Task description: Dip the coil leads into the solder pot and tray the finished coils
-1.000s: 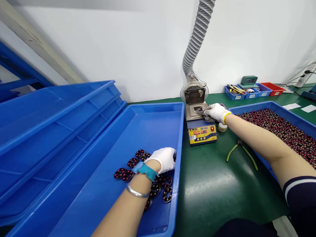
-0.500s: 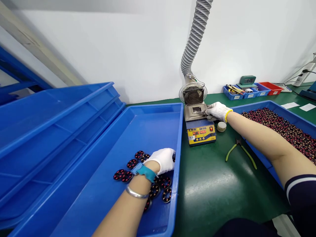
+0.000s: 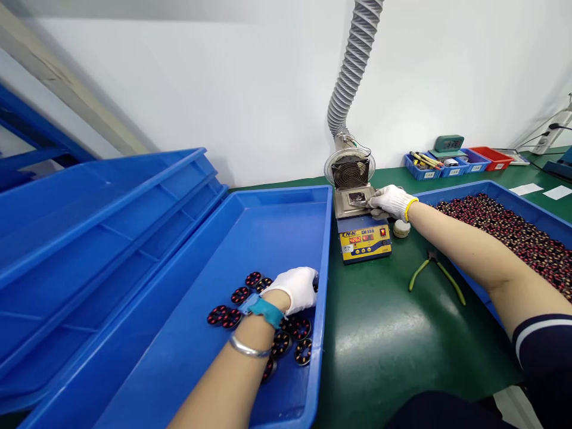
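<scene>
My left hand (image 3: 295,290), in a white glove, is down inside a blue tray (image 3: 328,238) near its right wall. Its fingers are hidden from above; a dark edge of a part shows beside them. Around it lie several black ring-shaped wound cores (image 3: 302,351) with reddish and copper-coloured segments. My right hand (image 3: 389,201), gloved with a yellow cuff, is at the solder pot (image 3: 364,238). Its fingers are pinched on a thin grey metal tool (image 3: 360,204), whose tip is over the small opening of the pot; its exact kind is unclear.
A fume hose (image 3: 355,65) rises behind the pot. Green-handled cutters (image 3: 435,275) and a small round tin (image 3: 401,229) lie on the green table (image 3: 379,333). Another blue tray (image 3: 465,186) full of small cores stands right; stacked blue trays (image 3: 102,238) stand left.
My right hand has shifted very slightly left with the thin metal tool at the pot. The red digits on the pot's display differ. My left hand stays in almost the same place.
</scene>
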Demonstrator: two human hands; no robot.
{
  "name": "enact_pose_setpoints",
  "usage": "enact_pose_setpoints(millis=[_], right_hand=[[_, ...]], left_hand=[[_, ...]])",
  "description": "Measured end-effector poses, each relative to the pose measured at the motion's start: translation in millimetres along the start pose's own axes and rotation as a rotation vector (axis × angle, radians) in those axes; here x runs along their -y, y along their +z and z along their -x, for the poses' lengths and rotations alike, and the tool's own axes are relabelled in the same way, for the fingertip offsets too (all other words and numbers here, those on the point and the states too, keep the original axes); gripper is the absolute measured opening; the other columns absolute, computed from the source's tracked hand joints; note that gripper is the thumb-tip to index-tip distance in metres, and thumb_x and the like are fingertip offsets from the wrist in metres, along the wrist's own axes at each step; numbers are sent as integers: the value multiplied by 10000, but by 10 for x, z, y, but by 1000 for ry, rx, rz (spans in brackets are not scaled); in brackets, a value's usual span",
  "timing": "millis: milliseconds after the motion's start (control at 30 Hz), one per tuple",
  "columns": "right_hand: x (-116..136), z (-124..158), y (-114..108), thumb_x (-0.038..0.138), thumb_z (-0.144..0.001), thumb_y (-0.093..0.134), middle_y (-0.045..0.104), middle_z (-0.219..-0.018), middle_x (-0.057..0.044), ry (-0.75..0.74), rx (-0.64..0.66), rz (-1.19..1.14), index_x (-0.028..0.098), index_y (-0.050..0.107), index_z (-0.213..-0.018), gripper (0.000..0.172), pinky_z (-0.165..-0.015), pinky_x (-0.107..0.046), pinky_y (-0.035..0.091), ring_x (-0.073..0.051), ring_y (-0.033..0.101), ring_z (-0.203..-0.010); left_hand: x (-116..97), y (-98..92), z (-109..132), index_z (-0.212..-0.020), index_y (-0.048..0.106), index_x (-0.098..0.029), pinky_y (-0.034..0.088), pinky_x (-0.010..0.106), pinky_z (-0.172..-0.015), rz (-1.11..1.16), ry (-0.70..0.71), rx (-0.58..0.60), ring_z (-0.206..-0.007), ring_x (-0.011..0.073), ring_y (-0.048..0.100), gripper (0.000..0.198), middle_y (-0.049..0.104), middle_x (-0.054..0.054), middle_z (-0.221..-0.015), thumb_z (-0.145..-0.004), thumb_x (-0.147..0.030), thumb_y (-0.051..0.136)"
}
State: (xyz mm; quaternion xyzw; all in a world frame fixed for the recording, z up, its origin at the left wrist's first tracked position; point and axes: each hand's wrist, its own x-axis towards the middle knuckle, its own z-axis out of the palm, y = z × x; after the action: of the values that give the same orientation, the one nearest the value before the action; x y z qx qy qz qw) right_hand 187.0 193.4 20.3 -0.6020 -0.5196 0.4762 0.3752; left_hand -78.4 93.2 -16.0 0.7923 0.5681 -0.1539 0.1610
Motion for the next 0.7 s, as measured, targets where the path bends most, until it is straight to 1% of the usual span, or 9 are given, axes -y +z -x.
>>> enact_pose_setpoints(millis=[100,200,333,400,533,633,700], right_hand=[[-58,-33,4,117,-672,691,639,-534,-24,1,23,-61,144,643,-730,80,-473,-221,545,-142,614,-473],[-69,-27,-9,117,-698,688,646,-572,-15,7,35,-125,147,635,-757,85,-540,-237,573,-123,611,-487],[-48,40,-115,118,-748,654,667,-643,-20,5,22,-173,145,634,-791,55,-592,-248,591,-106,614,-513],[-49,78,-219,119,-782,616,678,-679,-29,-5,-2,-174,142,635,-807,39,-594,-241,591,-99,618,-529],[-100,103,-505,104,-817,560,689,-712,-35,-27,-102,-98,129,636,-879,101,-586,-196,576,-77,612,-530],[-188,75,-727,135,-840,536,697,-747,-41,-46,-192,52,127,640,-937,143,-613,-198,568,-84,628,-570],[-268,49,-835,184,-836,552,701,-772,-55,-59,-254,202,135,654,-960,168,-665,-235,566,-121,656,-647]], left_hand=[[-5,-5,-1,-877,675,-199,514,417,-745,0,-3,2,-892,367,668,274,712,161,-934,-659,-339,585],[-6,-3,-9,-884,680,-205,513,411,-751,0,-3,4,-893,357,670,282,714,154,-932,-663,-354,586],[-3,-3,-7,-885,685,-207,510,381,-759,2,-6,0,-895,334,672,287,716,147,-932,-677,-374,580],[1,-7,6,-880,684,-208,511,372,-746,1,-6,-1,-878,327,675,293,716,146,-922,-673,-389,584],[5,-17,36,-876,678,-210,512,400,-719,-6,-16,-2,-848,348,675,300,716,144,-907,-623,-360,618],[6,-17,37,-862,677,-208,508,403,-732,-7,-17,-8,-860,355,673,287,716,145,-909,-620,-352,621],[10,-13,22,-857,677,-207,505,399,-741,-6,-17,-14,-870,352,672,275,715,147,-915,-630,-349,613]])
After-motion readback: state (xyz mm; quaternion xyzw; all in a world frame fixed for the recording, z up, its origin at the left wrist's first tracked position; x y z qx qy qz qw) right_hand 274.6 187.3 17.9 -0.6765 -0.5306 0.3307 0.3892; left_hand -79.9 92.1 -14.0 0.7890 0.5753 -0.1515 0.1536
